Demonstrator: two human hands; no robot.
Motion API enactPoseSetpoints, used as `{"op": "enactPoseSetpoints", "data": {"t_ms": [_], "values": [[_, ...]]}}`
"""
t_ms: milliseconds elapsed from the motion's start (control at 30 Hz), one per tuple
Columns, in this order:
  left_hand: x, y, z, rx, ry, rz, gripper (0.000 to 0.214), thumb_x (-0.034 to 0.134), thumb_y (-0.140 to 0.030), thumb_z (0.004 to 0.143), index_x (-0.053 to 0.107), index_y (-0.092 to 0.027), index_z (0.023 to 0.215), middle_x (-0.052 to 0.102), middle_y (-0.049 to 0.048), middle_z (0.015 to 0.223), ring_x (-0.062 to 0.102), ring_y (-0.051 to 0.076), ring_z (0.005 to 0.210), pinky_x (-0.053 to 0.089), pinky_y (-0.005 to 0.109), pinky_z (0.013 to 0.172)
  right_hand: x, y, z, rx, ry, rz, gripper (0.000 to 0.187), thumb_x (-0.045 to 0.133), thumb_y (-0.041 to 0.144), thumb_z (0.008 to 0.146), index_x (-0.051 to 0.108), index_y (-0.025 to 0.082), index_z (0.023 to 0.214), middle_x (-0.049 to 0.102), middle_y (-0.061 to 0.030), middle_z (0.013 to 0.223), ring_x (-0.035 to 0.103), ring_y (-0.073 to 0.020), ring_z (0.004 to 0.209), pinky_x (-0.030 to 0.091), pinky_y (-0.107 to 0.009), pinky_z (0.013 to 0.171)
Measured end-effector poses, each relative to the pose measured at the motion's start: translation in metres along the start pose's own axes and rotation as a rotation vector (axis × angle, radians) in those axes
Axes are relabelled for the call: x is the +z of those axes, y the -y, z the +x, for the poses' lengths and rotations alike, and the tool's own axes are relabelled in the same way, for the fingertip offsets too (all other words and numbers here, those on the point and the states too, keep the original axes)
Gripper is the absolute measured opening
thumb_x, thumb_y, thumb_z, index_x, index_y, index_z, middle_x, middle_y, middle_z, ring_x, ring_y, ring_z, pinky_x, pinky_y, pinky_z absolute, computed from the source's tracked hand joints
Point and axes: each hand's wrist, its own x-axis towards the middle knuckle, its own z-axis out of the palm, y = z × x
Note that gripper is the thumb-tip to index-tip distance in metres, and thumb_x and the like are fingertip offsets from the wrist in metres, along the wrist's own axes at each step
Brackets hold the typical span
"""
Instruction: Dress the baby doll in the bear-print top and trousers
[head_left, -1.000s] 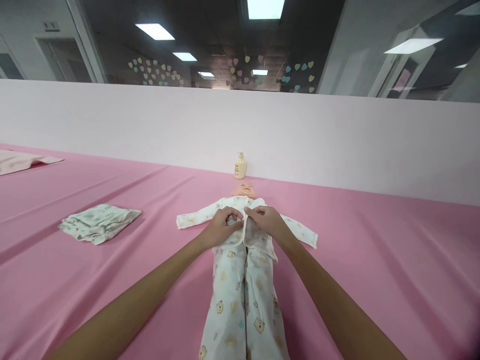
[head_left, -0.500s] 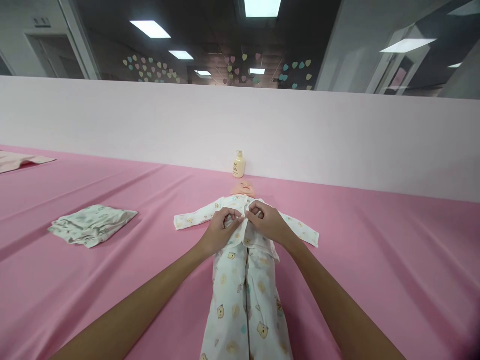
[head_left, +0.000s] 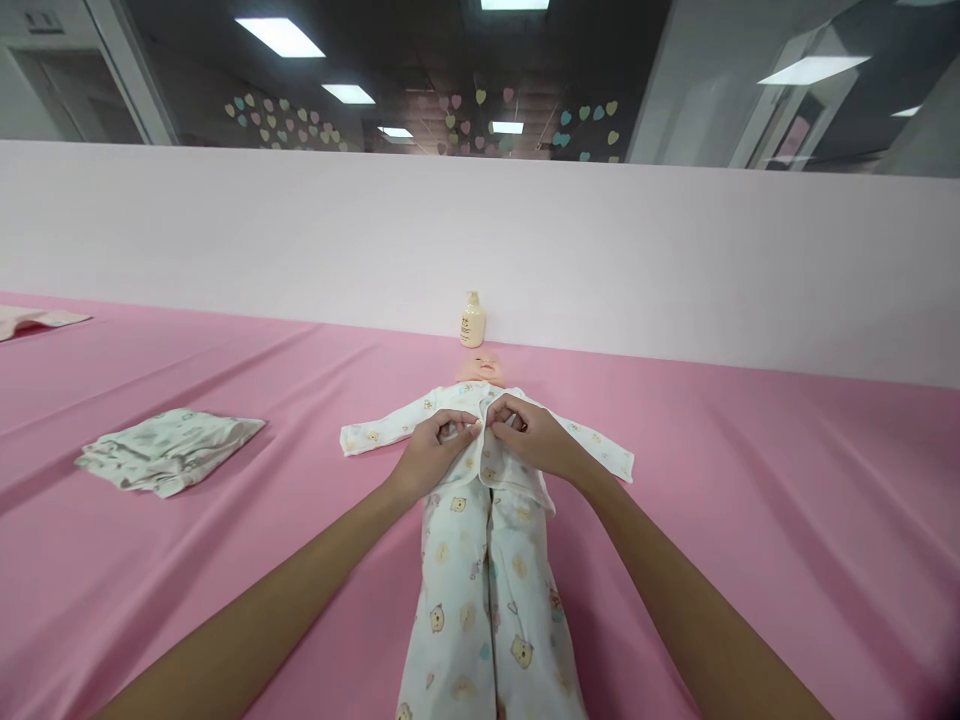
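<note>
A baby doll [head_left: 482, 368] lies on its back on the pink table cover [head_left: 750, 520], head toward the far wall. It wears a white top [head_left: 390, 425] and white trousers [head_left: 487, 600] printed with small bears. My left hand [head_left: 435, 450] pinches the left front edge of the top at the chest. My right hand [head_left: 534, 438] pinches the right front edge beside it. The fingertips of both hands meet at the middle seam. The doll's sleeves lie spread out to both sides.
A cream pump bottle [head_left: 472, 320] stands by the pale pink wall behind the doll's head. A folded patterned garment [head_left: 169, 448] lies on the left of the table. Another pale cloth [head_left: 34, 320] lies at the far left edge.
Both hands have stayed at the chest of the top, fingers drawing closer together at the seam. My view has tilted slightly, shifting everything a little left and up.
</note>
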Motion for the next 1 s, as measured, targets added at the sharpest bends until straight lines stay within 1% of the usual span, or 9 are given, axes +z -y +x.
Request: {"op": "enactPoseSetpoints", "data": {"t_ms": [100, 200, 267, 400, 567, 667, 800, 900, 1000], "values": [[0.0, 0.002, 0.004, -0.056, -0.012, -0.036, 0.045, 0.076, -0.06, 0.086, 0.08, -0.022, 0.11, 0.065, 0.002, 0.086, 0.054, 0.017, 0.078, 0.045, 0.028, 0.071, -0.002, -0.001, -0.001, -0.016, 0.028, -0.008, 0.014, 0.06, 0.036, 0.093, 0.071, 0.029, 0.098, 0.066, 0.0015, 0.089, 0.051, -0.0158, 0.072, 0.041, -0.029, 0.064], [0.001, 0.003, 0.005, -0.084, -0.024, -0.063, 0.044, 0.078, -0.058, 0.084, 0.081, -0.022, 0.108, 0.064, 0.0006, 0.083, 0.052, 0.016, 0.075, 0.043, 0.027, 0.069, -0.003, -0.004, -0.001, -0.012, 0.034, 0.007, 0.015, 0.061, 0.036, 0.092, 0.072, 0.028, 0.099, 0.067, 0.0009, 0.091, 0.051, -0.0155, 0.072, 0.043, -0.029, 0.064], [0.001, 0.002, 0.005, -0.081, -0.029, -0.052, 0.042, 0.078, -0.057, 0.084, 0.082, -0.023, 0.108, 0.063, 0.0001, 0.083, 0.051, 0.016, 0.075, 0.043, 0.027, 0.069, -0.002, -0.006, 0.0, 0.009, 0.009, 0.031, 0.016, 0.064, 0.038, 0.091, 0.07, 0.028, 0.102, 0.068, 0.0004, 0.095, 0.053, -0.0152, 0.074, 0.045, -0.028, 0.065], [0.001, 0.0, 0.003, -0.066, -0.044, -0.025, 0.039, 0.077, -0.055, 0.085, 0.082, -0.024, 0.108, 0.059, -0.0004, 0.082, 0.048, 0.016, 0.076, 0.042, 0.028, 0.071, 0.001, -0.01, 0.002, 0.038, -0.027, 0.06, 0.029, 0.071, 0.048, 0.091, 0.068, 0.027, 0.109, 0.068, 0.0002, 0.096, 0.053, -0.0136, 0.072, 0.045, -0.027, 0.064], [0.001, 0.003, 0.003, -0.039, -0.057, -0.026, 0.034, 0.075, -0.049, 0.087, 0.082, -0.024, 0.109, 0.059, -0.0003, 0.085, 0.047, 0.016, 0.078, 0.042, 0.027, 0.073, 0.0, -0.011, 0.002, 0.004, -0.021, 0.076, 0.036, 0.075, 0.051, 0.088, 0.074, 0.026, 0.114, 0.069, -0.0004, 0.098, 0.053, -0.0126, 0.071, 0.045, -0.027, 0.065], [0.002, 0.003, 0.002, -0.033, -0.075, -0.02, 0.034, 0.074, -0.048, 0.087, 0.083, -0.023, 0.108, 0.057, -0.0006, 0.082, 0.045, 0.015, 0.074, 0.041, 0.028, 0.072, 0.0, -0.013, 0.003, -0.031, -0.043, 0.117, 0.038, 0.08, 0.054, 0.084, 0.077, 0.024, 0.107, 0.07, -0.0009, 0.095, 0.052, -0.0132, 0.071, 0.043, -0.028, 0.064], [0.002, 0.0, 0.0, -0.05, -0.092, -0.015, 0.032, 0.076, -0.046, 0.086, 0.083, -0.022, 0.106, 0.057, -0.001, 0.081, 0.044, 0.015, 0.074, 0.039, 0.028, 0.071, 0.006, -0.02, 0.006, -0.049, -0.104, 0.163, 0.039, 0.084, 0.058, 0.079, 0.079, 0.023, 0.095, 0.068, -0.0005, 0.084, 0.048, -0.0133, 0.068, 0.041, -0.028, 0.062], [0.002, -0.003, -0.002, -0.066, -0.087, -0.047, 0.031, 0.081, -0.046, 0.082, 0.083, -0.021, 0.101, 0.055, -0.0015, 0.078, 0.044, 0.015, 0.074, 0.037, 0.027, 0.07, 0.011, -0.025, 0.009, -0.073, -0.138, 0.208, 0.041, 0.086, 0.06, 0.076, 0.079, 0.022, 0.09, 0.071, -0.0027, 0.086, 0.05, -0.0144, 0.069, 0.042, -0.029, 0.062], [0.0, -0.001, -0.002, -0.092, -0.066, -0.093, 0.035, 0.086, -0.049, 0.077, 0.084, -0.021, 0.098, 0.05, -0.003, 0.072, 0.041, 0.014, 0.071, 0.034, 0.027, 0.067, 0.013, -0.027, 0.01, -0.077, -0.161, 0.233, 0.041, 0.089, 0.06, 0.073, 0.079, 0.022, 0.085, 0.074, -0.0039, 0.089, 0.049, -0.0136, 0.066, 0.041, -0.029, 0.059]]}}
